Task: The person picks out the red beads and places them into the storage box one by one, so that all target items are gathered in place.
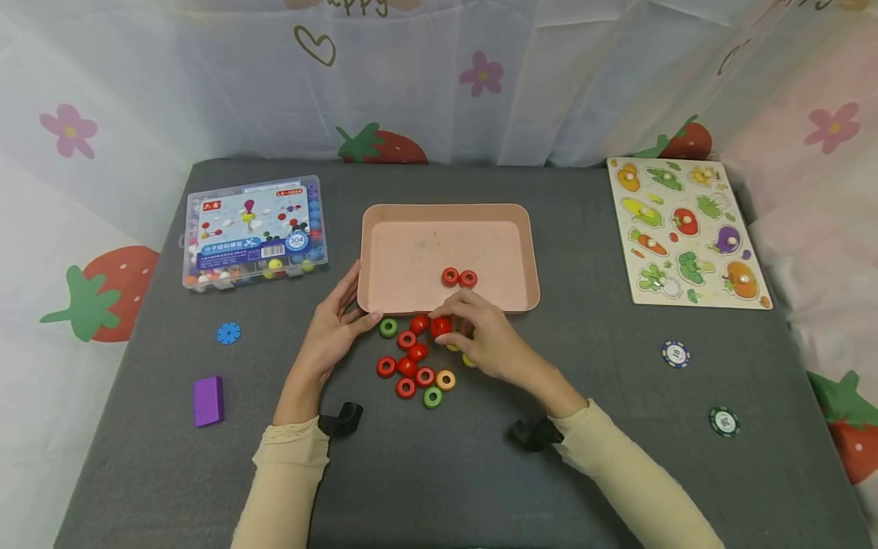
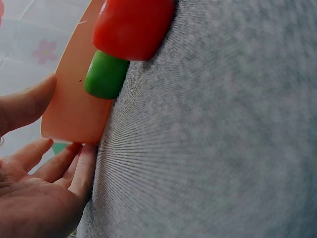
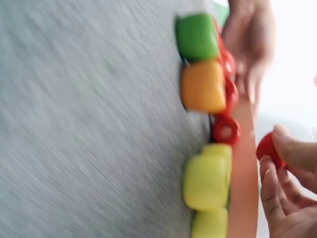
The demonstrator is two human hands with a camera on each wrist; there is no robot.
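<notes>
My right hand (image 1: 490, 339) pinches a red bead (image 3: 268, 148) between thumb and fingers, raised near the front rim of the pink tray (image 1: 446, 229). Two red ring beads (image 1: 450, 277) lie inside that tray, by its front side. My left hand (image 1: 329, 332) rests at the tray's front left corner, the thumb touching the front wall and the fingers along the left side. Just before the tray lies a cluster of red beads (image 1: 406, 388), with green beads (image 1: 433, 397), an orange bead (image 1: 446, 380) and yellow beads (image 3: 205, 181), the yellow ones partly under my right hand in the head view.
A clear case of coloured balls (image 1: 257, 232) lies at the back left. Nearer on that side are a blue disc (image 1: 229, 333) and a purple block (image 1: 208, 401). To the right are a vegetable puzzle board (image 1: 686, 252) and two poker chips, one blue (image 1: 675, 354), one dark green (image 1: 724, 422).
</notes>
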